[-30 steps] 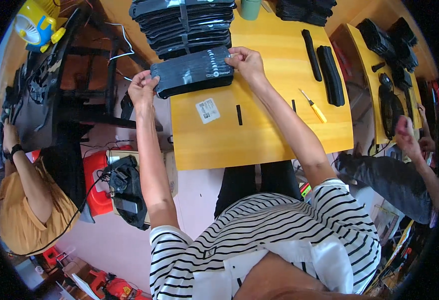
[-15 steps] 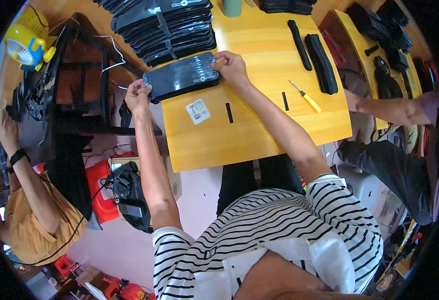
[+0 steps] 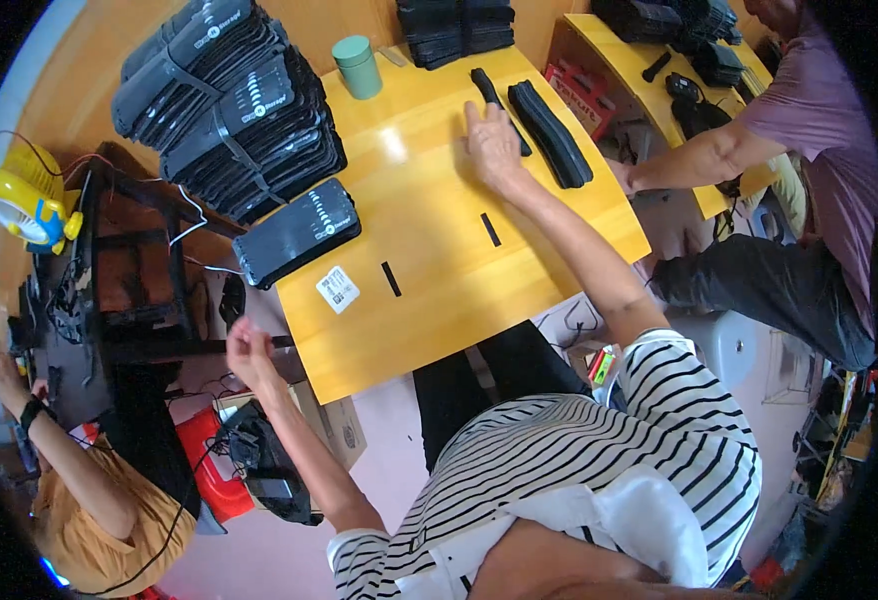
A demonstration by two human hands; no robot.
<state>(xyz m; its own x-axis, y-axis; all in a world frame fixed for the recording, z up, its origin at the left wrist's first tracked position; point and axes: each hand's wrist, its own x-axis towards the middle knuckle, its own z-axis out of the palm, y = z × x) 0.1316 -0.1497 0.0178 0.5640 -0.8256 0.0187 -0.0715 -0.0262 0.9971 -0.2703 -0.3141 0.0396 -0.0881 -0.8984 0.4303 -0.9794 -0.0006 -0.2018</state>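
Observation:
My right hand (image 3: 495, 145) reaches over the far right of the table, fingers stretched out beside a narrow bundle of black strips (image 3: 486, 92). Nothing shows in its grip. A thicker black bundle (image 3: 551, 135) lies just right of it. My left hand (image 3: 251, 355) hangs off the table's left edge, empty, its fingers loosely bent and slightly blurred. A stack of flat black packages (image 3: 321, 222) rests at the table's left edge, touched by neither hand. Nearer me lie a white label (image 3: 338, 289) and two short black strips, one left (image 3: 390, 279) and one right (image 3: 491, 230).
Tall strapped piles of black packages (image 3: 249, 130) stand at the far left, with another pile (image 3: 456, 30) at the back. A green canister (image 3: 357, 68) stands between them. One co-worker's arm (image 3: 694, 160) reaches in from the right; another person's arm (image 3: 74, 465) is at lower left.
Both hands have let go of the black package stack. My right hand has moved right to the black bundles; my left has drawn back off the table. The yellow-handled tool no longer shows.

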